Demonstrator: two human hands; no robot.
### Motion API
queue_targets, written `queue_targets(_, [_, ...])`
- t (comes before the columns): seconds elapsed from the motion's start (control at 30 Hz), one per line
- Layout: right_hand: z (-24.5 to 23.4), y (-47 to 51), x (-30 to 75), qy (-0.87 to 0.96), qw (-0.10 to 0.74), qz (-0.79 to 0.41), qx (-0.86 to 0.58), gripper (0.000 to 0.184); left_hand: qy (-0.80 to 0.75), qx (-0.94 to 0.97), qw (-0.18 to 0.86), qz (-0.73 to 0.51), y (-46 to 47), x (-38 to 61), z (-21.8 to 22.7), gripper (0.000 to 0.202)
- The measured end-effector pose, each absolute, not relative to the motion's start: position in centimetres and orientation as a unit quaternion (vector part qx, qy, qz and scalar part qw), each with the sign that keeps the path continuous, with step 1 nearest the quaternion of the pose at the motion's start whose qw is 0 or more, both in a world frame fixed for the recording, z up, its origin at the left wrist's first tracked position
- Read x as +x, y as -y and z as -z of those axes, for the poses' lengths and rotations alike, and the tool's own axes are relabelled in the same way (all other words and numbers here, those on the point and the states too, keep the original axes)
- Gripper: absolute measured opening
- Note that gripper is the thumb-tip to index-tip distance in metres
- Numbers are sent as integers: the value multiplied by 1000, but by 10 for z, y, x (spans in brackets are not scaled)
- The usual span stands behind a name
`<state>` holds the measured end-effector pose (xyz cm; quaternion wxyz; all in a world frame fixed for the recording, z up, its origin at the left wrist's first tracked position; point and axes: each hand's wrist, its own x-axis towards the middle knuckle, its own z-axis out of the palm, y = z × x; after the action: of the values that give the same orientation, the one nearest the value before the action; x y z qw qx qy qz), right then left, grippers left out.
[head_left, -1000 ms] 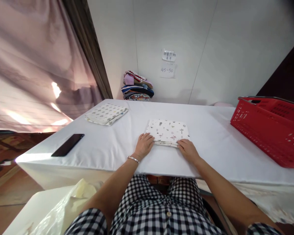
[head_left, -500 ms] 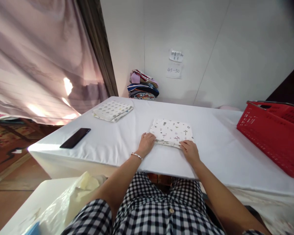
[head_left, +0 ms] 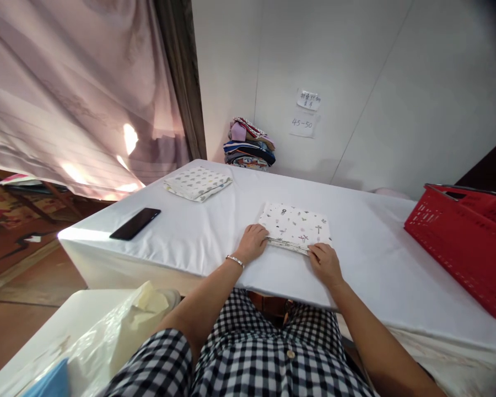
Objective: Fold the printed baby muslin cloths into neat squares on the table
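Observation:
A folded white cloth [head_left: 295, 225] with small printed figures lies flat on the white-covered table [head_left: 190, 231] in front of me. At its near left corner is my left hand [head_left: 253, 242], a bracelet on the wrist, its fingers closed on the cloth's edge. My right hand [head_left: 325, 263] grips the near right corner, thumb under or at the layered edge and fingers on top. Several layers show along the near side. A second folded cloth [head_left: 198, 183], white with grey hearts, rests at the table's far left.
A black phone [head_left: 135, 223] lies near the left edge. On the right stands a red plastic basket [head_left: 463, 242]. Stacked folded fabrics [head_left: 250, 144] sit by the wall beyond the table. A plastic bag [head_left: 119, 336] lies on a white surface at lower left.
My view has turned slightly, so the whole scene sits shifted to the right. Both hands stay at the cloth's near corners, and the cloth looks the same.

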<state>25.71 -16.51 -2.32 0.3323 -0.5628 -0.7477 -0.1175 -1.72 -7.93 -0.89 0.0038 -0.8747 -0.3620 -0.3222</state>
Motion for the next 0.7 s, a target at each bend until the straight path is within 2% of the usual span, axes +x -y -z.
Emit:
queue_targets(0.17, [22, 167, 256, 747, 303, 127, -577, 25, 361, -880, -2, 308, 80, -18, 9, 25])
queue_targets(0.4, [8, 160, 239, 769, 199, 125, -595, 24, 356, -884, 27, 303, 82, -14, 8, 31])
queue_targets(0.53, [8, 149, 223, 776, 217, 123, -580, 25, 338, -891, 32, 301, 83, -13, 7, 28])
queue_targets(0.7, [20, 145, 219, 768, 290, 123, -558, 25, 348, -894, 31, 282, 81, -13, 8, 24])
